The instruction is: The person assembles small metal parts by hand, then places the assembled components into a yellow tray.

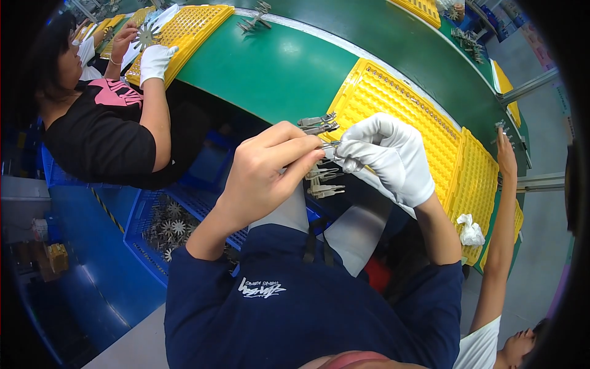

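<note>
My left hand point(266, 173), bare, is closed around a grey metal part with several clip-like arms point(324, 189) that stick out to the right of my fingers. Its hub is hidden behind the hand. My right hand point(390, 157), in a white glove, pinches at the tip of one arm, close to my left fingertips. Whatever sits between the gloved fingers is too small or too covered to make out. Both hands are held in front of my body, near the edge of the green table.
Yellow ridged trays point(393, 104) lie on the green table point(270, 80), one with a row of small pieces. A crumpled white glove or cloth point(470, 230) rests on another. A blue crate point(144, 230) holds star-shaped metal parts. Co-workers sit left and right; another metal part point(255, 17) stands farther off.
</note>
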{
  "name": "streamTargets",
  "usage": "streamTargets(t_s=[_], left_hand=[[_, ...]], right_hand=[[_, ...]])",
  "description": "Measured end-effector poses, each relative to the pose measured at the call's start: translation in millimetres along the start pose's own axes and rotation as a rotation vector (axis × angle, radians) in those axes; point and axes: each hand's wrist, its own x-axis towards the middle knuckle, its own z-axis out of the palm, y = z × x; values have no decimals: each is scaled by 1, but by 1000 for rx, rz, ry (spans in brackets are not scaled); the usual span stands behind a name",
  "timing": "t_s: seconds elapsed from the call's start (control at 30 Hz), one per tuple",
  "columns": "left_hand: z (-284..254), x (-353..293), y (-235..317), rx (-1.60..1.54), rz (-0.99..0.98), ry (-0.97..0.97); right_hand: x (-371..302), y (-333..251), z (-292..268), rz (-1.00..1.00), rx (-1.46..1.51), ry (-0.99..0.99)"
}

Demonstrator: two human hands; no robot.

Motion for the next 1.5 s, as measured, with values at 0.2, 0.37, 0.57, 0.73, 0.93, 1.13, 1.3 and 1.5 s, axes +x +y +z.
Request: streamTargets(t_s=[0.2, 0.37, 0.57, 0.73, 0.93, 1.13, 1.3, 1.5], left_hand=[[-1, -1, 2, -19, 12, 1], [-1, -2, 3, -16, 11, -3], [0, 0, 2, -22, 29, -11], [2, 0, 1, -38, 42, -17], [2, 1, 0, 24, 110, -16], [4, 0, -2, -45, 89, 9], [2, 1, -3, -110, 9, 6], [0, -14, -24, -115, -50, -15]], right_hand=[[4, 5, -4, 41, 34, 26], [5, 8, -3, 66, 103, 13], [2, 0, 2, 59, -29, 35], [-1, -1, 3, -59, -125, 24], [0, -1, 5, -56, -121, -18], [6, 7, 10, -92, -123, -34], [6, 5, 12, -260, -302, -3], [4, 1, -7, -403, -686, 66]])
